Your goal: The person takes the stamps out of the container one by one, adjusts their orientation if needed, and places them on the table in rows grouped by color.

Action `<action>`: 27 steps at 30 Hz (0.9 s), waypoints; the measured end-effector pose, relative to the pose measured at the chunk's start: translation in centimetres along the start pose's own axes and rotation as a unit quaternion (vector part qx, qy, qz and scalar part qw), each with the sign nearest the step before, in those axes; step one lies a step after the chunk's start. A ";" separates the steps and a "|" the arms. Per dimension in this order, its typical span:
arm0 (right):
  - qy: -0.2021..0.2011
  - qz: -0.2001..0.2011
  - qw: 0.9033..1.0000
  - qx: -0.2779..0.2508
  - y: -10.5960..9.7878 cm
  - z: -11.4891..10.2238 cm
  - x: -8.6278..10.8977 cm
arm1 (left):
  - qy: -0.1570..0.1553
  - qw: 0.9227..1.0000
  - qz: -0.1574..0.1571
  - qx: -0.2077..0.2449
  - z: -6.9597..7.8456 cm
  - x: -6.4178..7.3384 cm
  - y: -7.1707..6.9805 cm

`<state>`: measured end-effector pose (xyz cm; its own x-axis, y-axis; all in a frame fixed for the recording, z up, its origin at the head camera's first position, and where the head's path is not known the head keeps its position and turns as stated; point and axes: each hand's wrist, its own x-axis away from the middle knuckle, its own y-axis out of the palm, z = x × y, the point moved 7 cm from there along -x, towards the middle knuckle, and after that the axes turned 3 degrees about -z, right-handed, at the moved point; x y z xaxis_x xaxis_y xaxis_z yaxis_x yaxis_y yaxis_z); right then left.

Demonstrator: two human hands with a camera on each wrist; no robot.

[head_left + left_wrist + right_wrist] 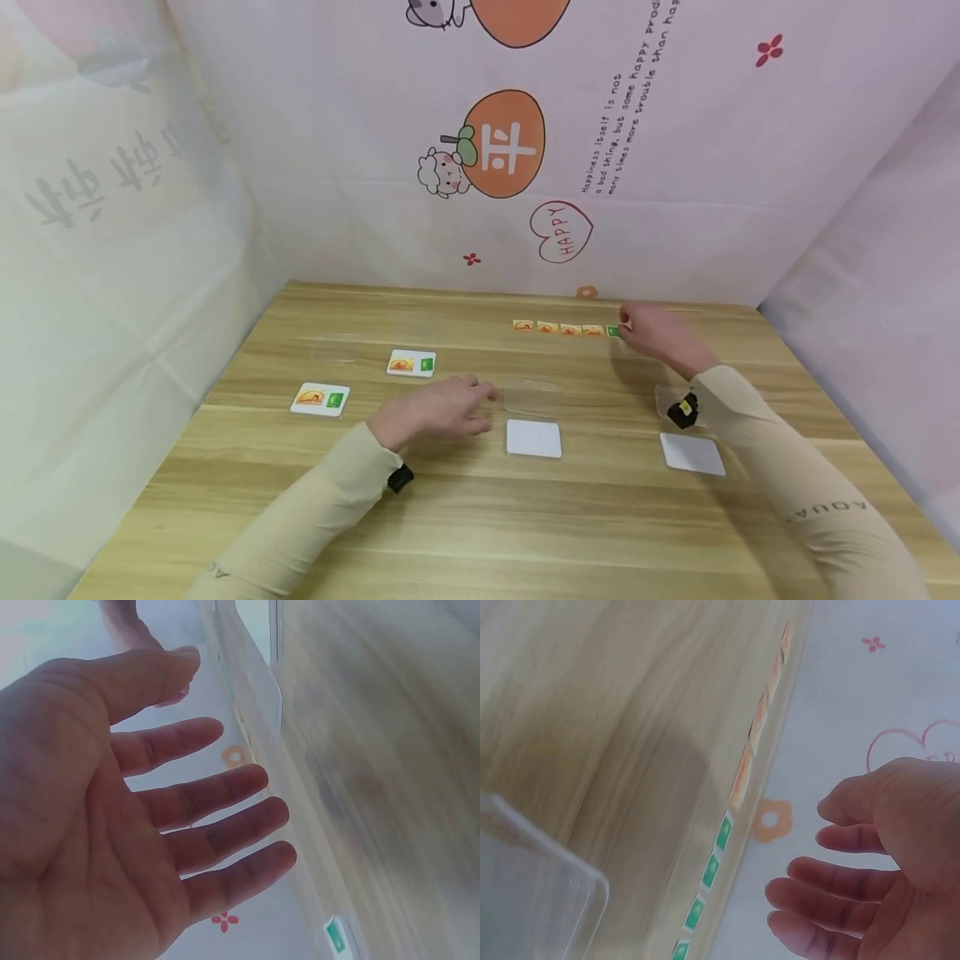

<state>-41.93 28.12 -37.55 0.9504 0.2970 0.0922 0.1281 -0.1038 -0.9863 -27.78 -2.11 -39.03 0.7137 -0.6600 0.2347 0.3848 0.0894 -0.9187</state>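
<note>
My left hand [438, 410] hovers over the table with its fingers extended, and nothing lies in its palm in the left wrist view. Just right of it are a clear plastic case [531, 398] and a blank white card stack [533, 438]. Toward the back edge, my right hand [660, 335] is above a row of small stickers, its fingers loosely bent and holding nothing in the right wrist view. Orange stickers [759, 724] and green stickers [710, 871] make up this row. In the head view the right hand hides most of the green ones.
Two white cards bearing an orange and a green sticker, a nearer card [320, 399] and a farther card [411, 363], lie at left. Another blank white card stack [692, 454] is at right, beside a clear case [664, 402] partly behind the right wrist. A printed curtain [360, 192] rises behind the table.
</note>
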 end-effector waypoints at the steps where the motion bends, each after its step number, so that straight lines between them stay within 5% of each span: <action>1: -0.003 0.000 1.000 0.001 0.0 -0.2 0.0 | 0.000 1.000 0.002 0.000 -0.1 0.1 -0.1; 27: -0.077 0.069 0.995 -0.013 0.9 -9.7 -0.9 | -0.073 0.996 0.046 -0.010 -6.5 3.2 -2.7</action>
<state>-39.95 18.50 -37.24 0.9051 0.4200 -0.0671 0.0092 -0.1770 -0.9842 -30.29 -9.29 -37.87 0.8232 -0.5346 0.1911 0.3025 0.1282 -0.9445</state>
